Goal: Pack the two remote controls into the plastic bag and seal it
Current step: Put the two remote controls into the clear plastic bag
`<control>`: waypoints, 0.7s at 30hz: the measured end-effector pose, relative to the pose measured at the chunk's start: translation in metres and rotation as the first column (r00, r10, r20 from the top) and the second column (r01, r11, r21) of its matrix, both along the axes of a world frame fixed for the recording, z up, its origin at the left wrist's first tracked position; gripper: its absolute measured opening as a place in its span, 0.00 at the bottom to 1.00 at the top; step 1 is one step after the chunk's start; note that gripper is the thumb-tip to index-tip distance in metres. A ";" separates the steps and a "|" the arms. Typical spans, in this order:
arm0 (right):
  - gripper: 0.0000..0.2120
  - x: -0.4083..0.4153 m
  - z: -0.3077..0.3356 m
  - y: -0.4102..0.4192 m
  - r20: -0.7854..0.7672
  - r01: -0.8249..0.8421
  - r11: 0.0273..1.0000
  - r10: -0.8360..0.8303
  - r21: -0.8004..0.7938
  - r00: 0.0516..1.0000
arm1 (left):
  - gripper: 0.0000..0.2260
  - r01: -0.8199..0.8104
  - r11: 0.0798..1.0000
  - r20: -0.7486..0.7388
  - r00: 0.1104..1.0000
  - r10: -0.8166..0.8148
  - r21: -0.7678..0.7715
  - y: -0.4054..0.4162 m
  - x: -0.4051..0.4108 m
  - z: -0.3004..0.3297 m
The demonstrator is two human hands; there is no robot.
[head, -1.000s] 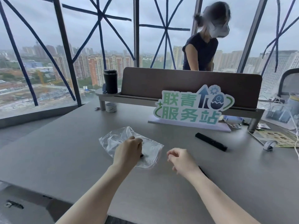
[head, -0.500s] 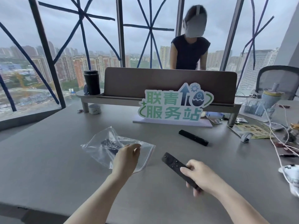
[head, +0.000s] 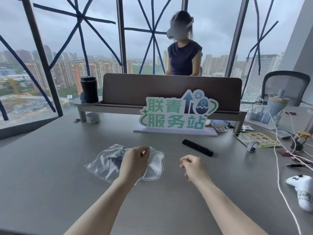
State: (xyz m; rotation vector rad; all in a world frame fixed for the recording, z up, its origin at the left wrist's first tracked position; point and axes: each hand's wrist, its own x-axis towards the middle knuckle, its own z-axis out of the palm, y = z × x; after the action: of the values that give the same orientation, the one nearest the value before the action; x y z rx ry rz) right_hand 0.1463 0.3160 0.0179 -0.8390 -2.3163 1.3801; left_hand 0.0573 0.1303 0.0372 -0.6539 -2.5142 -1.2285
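A clear plastic bag point(head: 101, 167) lies crumpled on the grey table, with a dark shape point(head: 113, 161) showing through it. My left hand point(head: 135, 160) rests on the bag and pinches its upper edge between thumb and fingers. My right hand point(head: 193, 167) hovers to the right of the bag, apart from it, with its fingers curled and no remote visible in it. One black remote control point(head: 197, 147) lies flat on the table beyond my right hand, untouched.
A green-lettered sign point(head: 176, 114) stands in front of a shelf riser with a black tumbler point(head: 89, 89). White cables point(head: 277, 150), a white game controller point(head: 303, 187), a jar and papers crowd the right side. Another person stands behind the divider.
Half a second ago my right hand held a black remote; now none shows in it and its fingers are curled. My left hand has shifted to pinch the bag's upper edge.
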 end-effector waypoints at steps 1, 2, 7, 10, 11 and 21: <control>0.13 0.001 -0.004 0.018 0.027 0.055 0.995 -0.058 0.080 0.998 | 0.09 -0.006 1.000 0.013 1.000 0.007 -0.028 -0.002 0.001 -0.004; 0.16 -0.001 -0.007 0.038 0.071 0.102 0.980 -0.115 0.170 0.991 | 0.09 -0.013 0.998 0.030 0.999 0.015 -0.056 -0.005 0.001 -0.008; 0.25 -0.032 -0.024 0.108 0.297 -0.006 0.902 -0.136 0.432 0.945 | 0.07 0.035 0.981 0.064 0.998 -0.023 -0.189 -0.022 -0.005 -0.022; 0.26 -0.054 -0.042 0.134 0.356 -0.042 0.881 -0.146 0.471 0.923 | 0.08 0.057 0.972 0.101 0.994 -0.035 -0.229 -0.035 -0.008 -0.025; 0.26 -0.058 -0.046 0.139 0.361 -0.037 0.871 -0.165 0.490 0.918 | 0.08 0.048 0.973 0.112 0.993 -0.023 -0.228 -0.040 -0.010 -0.026; 0.07 -0.035 -0.026 0.102 0.155 -0.060 0.996 0.048 0.073 0.987 | 0.07 -0.118 0.985 0.107 0.986 0.131 -0.125 -0.046 -0.010 -0.026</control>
State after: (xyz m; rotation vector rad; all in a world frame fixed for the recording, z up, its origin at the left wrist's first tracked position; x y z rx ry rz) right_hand 0.1112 0.4183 -0.0086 -0.8936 -2.5085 1.2783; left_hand 0.0475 0.0848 0.0116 -0.4550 -2.6936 -1.1097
